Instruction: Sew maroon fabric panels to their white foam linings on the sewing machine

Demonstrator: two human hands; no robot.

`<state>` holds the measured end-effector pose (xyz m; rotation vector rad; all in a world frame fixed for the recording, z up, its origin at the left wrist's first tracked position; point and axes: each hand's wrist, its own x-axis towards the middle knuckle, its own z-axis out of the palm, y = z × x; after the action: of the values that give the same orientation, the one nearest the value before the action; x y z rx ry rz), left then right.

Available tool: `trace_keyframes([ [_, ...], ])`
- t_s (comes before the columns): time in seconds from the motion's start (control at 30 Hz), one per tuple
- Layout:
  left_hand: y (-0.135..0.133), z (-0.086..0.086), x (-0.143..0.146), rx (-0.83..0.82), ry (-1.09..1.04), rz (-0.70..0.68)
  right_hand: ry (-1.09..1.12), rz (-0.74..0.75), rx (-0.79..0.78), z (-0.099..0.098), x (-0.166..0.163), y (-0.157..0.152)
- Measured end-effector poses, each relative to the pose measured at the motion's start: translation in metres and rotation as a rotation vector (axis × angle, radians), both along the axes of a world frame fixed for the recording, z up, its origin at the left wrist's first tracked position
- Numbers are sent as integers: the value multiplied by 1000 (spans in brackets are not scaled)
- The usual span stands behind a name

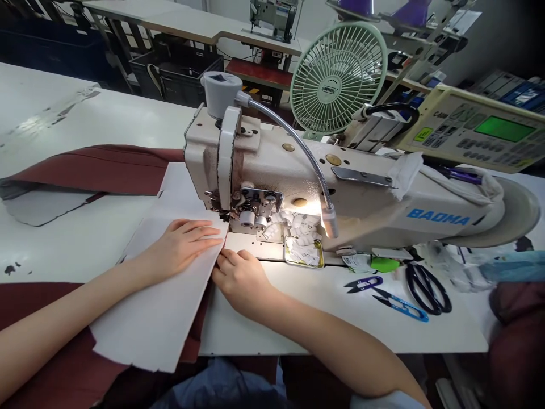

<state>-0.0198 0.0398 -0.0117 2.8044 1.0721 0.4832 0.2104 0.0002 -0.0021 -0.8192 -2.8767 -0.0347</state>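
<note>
My left hand [189, 247] lies flat, fingers stretched out, on a white notched panel [149, 318] beside the needle area of a sewing machine [272, 165]. Maroon fabric [123, 167] runs out behind the panel, and more of it shows below at the table's front edge. Just in front of the machine's presser foot, my right hand [240, 281] has its fingers curled, pinching the right edge of the panel and the maroon fabric under it. The fingertips are partly hidden there. The needle itself is too small to make out.
Right of my hands stand a small tin of white tags [304, 251], purple thread snips [364, 284], blue thread snips [402, 305] and black-handled scissors [428, 288]. A bendable lamp [330, 221] lights the machine bed. Behind are a green fan [338, 79] and a control panel [481, 128].
</note>
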Motion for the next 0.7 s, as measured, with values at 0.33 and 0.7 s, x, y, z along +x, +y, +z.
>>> trace_keyframes([
  [0.33, 5, 2, 2, -19, -28, 5, 204, -169, -150, 17, 41, -15],
  [0.7, 6, -5, 8, -73, -108, 3, 322, -941, 183, 9, 189, -47],
])
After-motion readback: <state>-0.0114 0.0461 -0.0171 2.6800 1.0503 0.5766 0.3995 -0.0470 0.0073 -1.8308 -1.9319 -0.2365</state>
